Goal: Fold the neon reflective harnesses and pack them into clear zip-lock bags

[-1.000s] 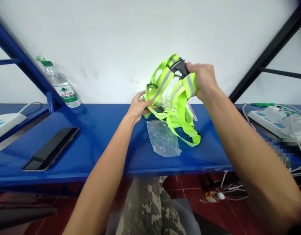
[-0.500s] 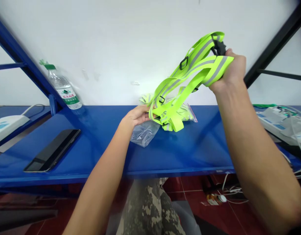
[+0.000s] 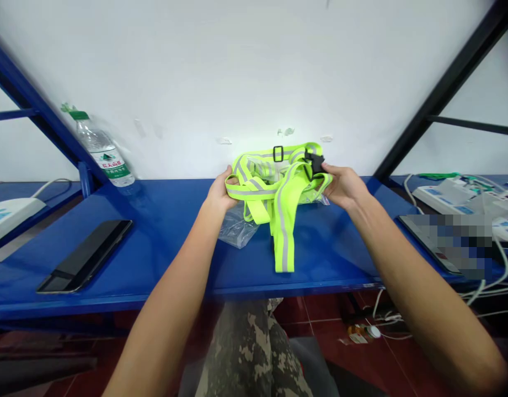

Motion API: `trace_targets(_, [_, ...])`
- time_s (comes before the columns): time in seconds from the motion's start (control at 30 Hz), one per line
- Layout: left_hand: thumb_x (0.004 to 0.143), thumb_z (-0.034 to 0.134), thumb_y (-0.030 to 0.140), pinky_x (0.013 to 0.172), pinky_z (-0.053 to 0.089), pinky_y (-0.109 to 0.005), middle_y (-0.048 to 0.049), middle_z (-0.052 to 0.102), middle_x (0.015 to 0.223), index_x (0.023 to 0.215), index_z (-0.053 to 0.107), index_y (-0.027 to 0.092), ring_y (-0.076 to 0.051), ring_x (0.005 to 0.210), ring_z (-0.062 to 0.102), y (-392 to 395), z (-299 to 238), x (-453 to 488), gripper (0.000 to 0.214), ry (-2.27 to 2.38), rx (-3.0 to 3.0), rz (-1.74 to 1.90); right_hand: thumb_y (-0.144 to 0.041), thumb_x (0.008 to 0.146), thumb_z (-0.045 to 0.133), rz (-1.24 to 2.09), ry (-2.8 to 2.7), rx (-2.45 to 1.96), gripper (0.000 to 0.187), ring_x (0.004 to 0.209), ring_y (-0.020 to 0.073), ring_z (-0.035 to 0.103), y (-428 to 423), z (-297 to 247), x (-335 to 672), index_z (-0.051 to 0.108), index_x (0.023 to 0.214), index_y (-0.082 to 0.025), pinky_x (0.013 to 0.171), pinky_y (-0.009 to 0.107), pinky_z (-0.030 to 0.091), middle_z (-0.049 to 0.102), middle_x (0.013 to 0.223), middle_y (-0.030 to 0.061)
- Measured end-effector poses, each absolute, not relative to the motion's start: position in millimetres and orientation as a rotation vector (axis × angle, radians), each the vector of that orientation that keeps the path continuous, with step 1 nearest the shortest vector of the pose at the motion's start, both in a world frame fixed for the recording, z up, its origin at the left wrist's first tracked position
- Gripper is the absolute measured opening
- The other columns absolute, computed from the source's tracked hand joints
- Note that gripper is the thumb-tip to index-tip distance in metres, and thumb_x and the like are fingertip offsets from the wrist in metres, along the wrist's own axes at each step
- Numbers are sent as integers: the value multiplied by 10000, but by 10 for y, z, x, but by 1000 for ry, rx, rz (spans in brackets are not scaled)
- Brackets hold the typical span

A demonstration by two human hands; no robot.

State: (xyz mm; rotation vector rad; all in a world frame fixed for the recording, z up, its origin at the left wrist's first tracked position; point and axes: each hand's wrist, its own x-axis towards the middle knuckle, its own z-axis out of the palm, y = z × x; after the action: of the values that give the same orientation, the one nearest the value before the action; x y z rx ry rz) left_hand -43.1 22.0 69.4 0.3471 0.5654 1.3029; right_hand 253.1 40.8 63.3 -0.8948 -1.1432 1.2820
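A neon yellow-green reflective harness [image 3: 254, 192] with grey stripes is stretched between both hands above the blue table. My left hand [image 3: 223, 190] grips its looped left side. At the other end, my right hand [image 3: 340, 184] holds the straps beside a black buckle [image 3: 315, 162]. One wide strap [image 3: 285, 231] hangs down toward the table's front. Below the left side lies a clear plastic bag [image 3: 238, 227]. Behind the harness, a bag with more yellow-green straps is partly hidden.
A dark phone [image 3: 86, 256] lies on the left of the blue table [image 3: 175, 220]. Against the wall leans a water bottle [image 3: 107, 151]. Power strips [image 3: 17, 215] and cables occupy both sides, and a small bottle [image 3: 363, 333] is on the floor.
My right hand has come down and slightly left, lowering the raised end of the harness. The straps now bunch between my hands, with one strap dangling. My left hand has barely moved.
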Motion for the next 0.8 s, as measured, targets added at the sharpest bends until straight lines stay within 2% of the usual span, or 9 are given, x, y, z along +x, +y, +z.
trace_targets(0.13, [1064, 373, 386, 336, 290, -135, 87, 307, 348, 612, 411, 189, -39, 265, 316, 226, 710, -483, 495, 491, 299, 1386, -173, 673, 758, 1579, -1111, -858, 218, 690, 192, 710, 187, 490, 2469, 665, 869, -196, 697, 350, 633, 742, 773, 25])
trace_targets(0.33, [994, 556, 313, 548, 505, -166, 43, 570, 585, 849, 573, 183, -65, 460, 534, 295, 655, -515, 196, 717, 523, 1521, -122, 618, 781, 1497, -1111, -663, 310, 767, 183, 731, 89, 516, 2474, 666, 884, -232, 750, 330, 645, 762, 878, -2])
trace_targets(0.37, [955, 607, 285, 619, 537, -196, 20, 627, 682, 931, 595, 188, -89, 552, 600, 308, 624, -489, 101, 876, 636, 1539, -124, 621, 779, 1477, -1129, -631, 346, 827, 192, 736, 74, 548, 2458, 669, 929, -237, 773, 335, 647, 764, 941, -2])
trace_targets(0.43, [854, 714, 254, 815, 562, -285, -48, 696, 950, 1084, 607, 205, -167, 852, 690, 306, 583, -403, 259, 1263, 924, 1616, -114, 619, 779, 1440, -1157, -592, 433, 946, 199, 729, 44, 618, 2411, 659, 1010, -255, 815, 337, 646, 753, 1042, -13])
trace_targets(0.53, [805, 762, 329, 1048, 465, -386, -131, 631, 1286, 1194, 615, 202, -264, 1250, 570, 195, 648, -208, 435, 1567, 1497, 1779, -92, 601, 782, 1381, -1176, -582, 529, 1033, 208, 700, 6, 695, 2312, 616, 1061, -291, 841, 363, 642, 731, 1064, -31])
trace_targets(0.57, [833, 733, 383, 1057, 453, -394, -139, 625, 1304, 1192, 625, 193, -271, 1269, 553, 131, 707, -136, 421, 1512, 1689, 1773, -80, 591, 780, 1368, -1181, -585, 559, 1037, 212, 694, -4, 711, 2275, 597, 1071, -302, 835, 375, 642, 725, 1047, -35])
trace_targets(0.63, [875, 668, 475, 958, 499, -369, -121, 689, 1156, 1152, 651, 181, -245, 1103, 633, -14, 851, 1, 405, 1269, 1962, 1550, -48, 573, 764, 1351, -1178, -592, 623, 1020, 212, 689, -19, 735, 2199, 559, 1092, -325, 801, 382, 643, 711, 1011, -44])
trace_targets(0.7, [838, 697, 519, 911, 507, -351, -101, 706, 1090, 1124, 672, 186, -240, 1026, 647, -147, 981, 111, 440, 1083, 2164, 1271, -22, 567, 739, 1336, -1154, -613, 648, 984, 203, 689, -22, 759, 2130, 529, 1094, -336, 750, 362, 641, 698, 986, -50])
trace_targets(0.8, [745, 793, 482, 998, 464, -418, -121, 669, 1186, 1145, 666, 191, -313, 1138, 590, -291, 1070, 225, 511, 1138, 2351, 1221, -45, 609, 725, 1295, -1063, -708, 540, 894, 183, 689, 5, 802, 2058, 514, 1031, -308, 685, 330, 636, 683, 914, -44])
